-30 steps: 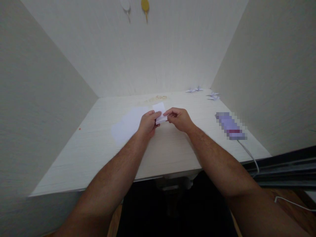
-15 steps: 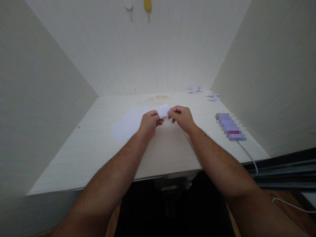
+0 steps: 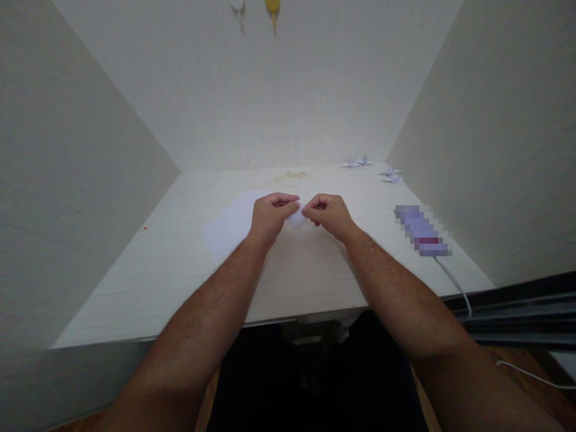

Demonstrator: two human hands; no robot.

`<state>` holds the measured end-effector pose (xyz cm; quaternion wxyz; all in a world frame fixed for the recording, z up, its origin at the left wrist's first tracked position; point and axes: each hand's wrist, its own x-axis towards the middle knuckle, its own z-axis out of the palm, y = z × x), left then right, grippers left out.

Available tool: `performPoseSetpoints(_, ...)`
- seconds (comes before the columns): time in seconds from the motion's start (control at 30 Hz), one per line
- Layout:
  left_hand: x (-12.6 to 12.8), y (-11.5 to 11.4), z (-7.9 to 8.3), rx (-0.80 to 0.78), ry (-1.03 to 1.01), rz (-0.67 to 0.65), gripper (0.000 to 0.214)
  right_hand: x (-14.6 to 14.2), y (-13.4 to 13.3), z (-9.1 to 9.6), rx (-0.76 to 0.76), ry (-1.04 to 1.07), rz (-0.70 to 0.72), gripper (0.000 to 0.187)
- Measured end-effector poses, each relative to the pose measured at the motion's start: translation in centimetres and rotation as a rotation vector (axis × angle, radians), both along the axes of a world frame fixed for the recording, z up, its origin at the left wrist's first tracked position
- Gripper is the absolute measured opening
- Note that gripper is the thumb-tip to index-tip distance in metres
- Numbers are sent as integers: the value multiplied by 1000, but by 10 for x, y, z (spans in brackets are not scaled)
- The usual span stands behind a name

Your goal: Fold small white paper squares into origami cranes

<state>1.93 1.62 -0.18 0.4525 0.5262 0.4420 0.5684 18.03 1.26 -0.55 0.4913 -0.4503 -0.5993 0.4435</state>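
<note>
A small folded piece of white paper [image 3: 296, 217] is held between my two hands above the middle of the table. My left hand [image 3: 272, 215] pinches its upper left part between thumb and fingers. On the other side, my right hand [image 3: 329, 212] grips the right edge in a pinch. The fingers hide part of the paper, and its exact folds are too small to make out. Flat white paper sheets [image 3: 228, 225] lie on the table just left of my left hand.
Several folded paper cranes [image 3: 365, 161] stand at the back right of the white table [image 3: 306, 282]. A blurred-out phone-like device [image 3: 420, 231] with a cable [image 3: 453, 286] lies to the right. Walls enclose the back and sides. A tiny red bit [image 3: 145, 228] lies far left.
The paper has turned and now hangs lower between my hands, with a corner pointing down. My left thumb and fingers have shifted up onto its upper edge.
</note>
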Motion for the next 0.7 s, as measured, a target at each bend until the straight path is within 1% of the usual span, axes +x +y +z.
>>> performPoseSetpoints(0.1,0,1,-2,23,-3,0,22,0,2,-2,2,43,-16,16)
performPoseSetpoints(0.27,0,2,-3,28,4,-13,21,-1,1,-1,-5,16,-62,16)
performPoseSetpoints(0.53,1,0,-3,16,-25,-15,18,-3,-2,5,17,-28,-93,16)
performPoseSetpoints(0.7,1,-1,-2,22,0,-1,17,-4,-2,6,26,-41,-105,17)
